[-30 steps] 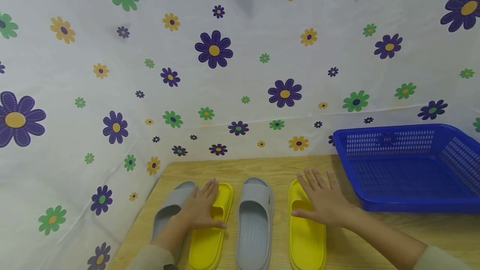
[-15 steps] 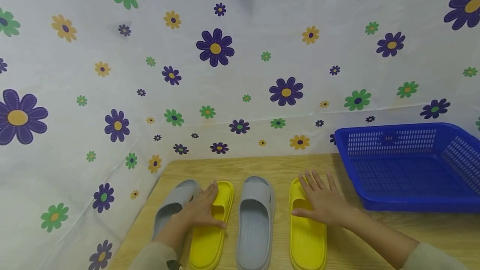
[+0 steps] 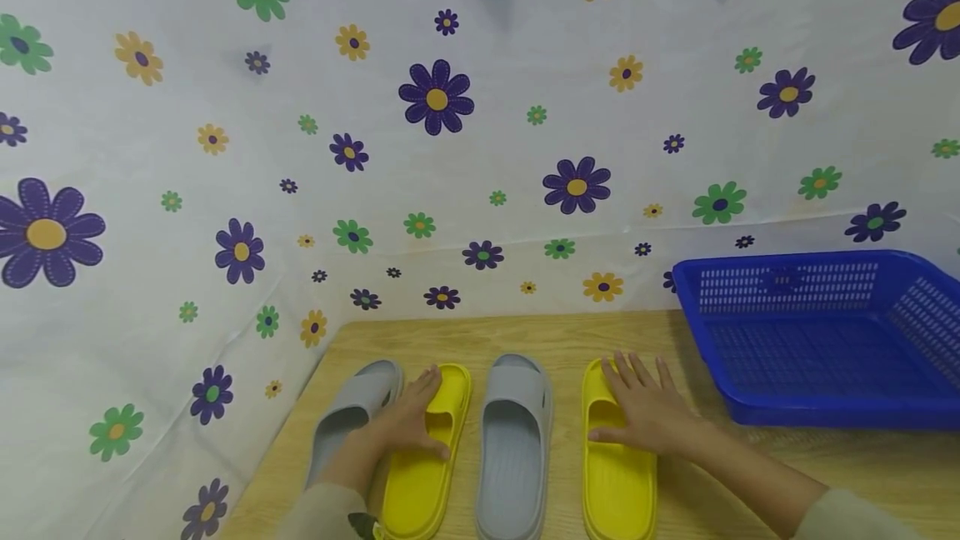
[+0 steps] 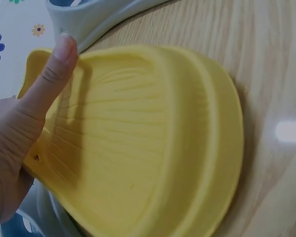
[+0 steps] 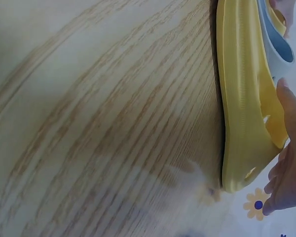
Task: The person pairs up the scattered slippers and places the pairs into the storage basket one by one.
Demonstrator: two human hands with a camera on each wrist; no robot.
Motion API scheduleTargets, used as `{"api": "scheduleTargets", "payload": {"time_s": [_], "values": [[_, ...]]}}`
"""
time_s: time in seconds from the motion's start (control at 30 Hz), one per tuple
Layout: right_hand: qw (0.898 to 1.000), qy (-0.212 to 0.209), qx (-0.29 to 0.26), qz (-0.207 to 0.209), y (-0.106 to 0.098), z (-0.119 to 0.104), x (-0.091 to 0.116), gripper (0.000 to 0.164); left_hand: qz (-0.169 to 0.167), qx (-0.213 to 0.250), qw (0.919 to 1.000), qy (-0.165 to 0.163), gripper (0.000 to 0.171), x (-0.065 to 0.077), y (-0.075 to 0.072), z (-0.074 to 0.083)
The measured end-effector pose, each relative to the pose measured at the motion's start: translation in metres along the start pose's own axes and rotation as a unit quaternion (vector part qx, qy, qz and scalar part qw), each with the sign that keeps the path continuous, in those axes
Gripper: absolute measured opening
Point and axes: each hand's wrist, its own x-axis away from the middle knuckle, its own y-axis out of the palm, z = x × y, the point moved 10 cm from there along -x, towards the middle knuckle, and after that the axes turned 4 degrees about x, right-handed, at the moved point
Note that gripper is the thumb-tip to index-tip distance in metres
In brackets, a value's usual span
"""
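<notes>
Yellow slippers (image 3: 621, 494) on wood-grain tabletop (image 3: 564, 340)
Left hand (image 3: 402, 426) and right hand (image 3: 654, 415) are positioned over one each, fingers extended, unclenched.

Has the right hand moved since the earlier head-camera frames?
Yes, slightly: judged against the blue basket, the right hand has drawn back toward the bottom of the head view.

Left yellow slipper (image 3: 418, 487) and right yellow slipper (image 3: 619, 482): both sole down on the worktop (image 3: 592, 333), toes away.
Left one angled, toe to the right, strap partly hidden by left grip (image 3: 399, 425). Right one nearly straight, strap partly hidden by right grip (image 3: 654, 415). Grey slipper (image 3: 512, 461) between.
</notes>
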Motion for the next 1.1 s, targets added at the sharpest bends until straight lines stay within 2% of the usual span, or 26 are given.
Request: {"api": "scheduleTargets", "payload": {"time_s": [0.1,0.3,0.53,0.63,0.93,1.1], "values": [[1.000,0.006,-0.005,-0.005,0.004,0.004,-0.002,0.104,0.016,0.005,0.9998,0.006,0.124,-0.003,0.000,0.001],[0.999,0.017,-0.045,-0.002,0.006,0.006,-0.003,0.108,0.024,0.000,0.9997,0.009,0.123,-0.006,0.004,0.003],[0.996,0.012,-0.086,-0.006,0.010,0.001,-0.010,0.107,0.018,0.006,0.9998,-0.012,0.122,-0.003,0.002,0.001],[0.996,0.015,-0.090,0.000,0.012,-0.001,-0.014,0.106,0.008,0.003,0.9998,-0.020,0.121,-0.003,0.002,0.000],[0.996,0.028,-0.079,0.024,0.013,-0.003,-0.018,0.110,0.004,-0.003,1.0000,0.006,0.119,-0.006,0.001,0.004],[0.997,0.025,-0.068,0.035,0.011,-0.004,-0.015,0.110,0.000,0.003,1.0000,0.004,0.117,-0.007,0.006,0.001]]}}
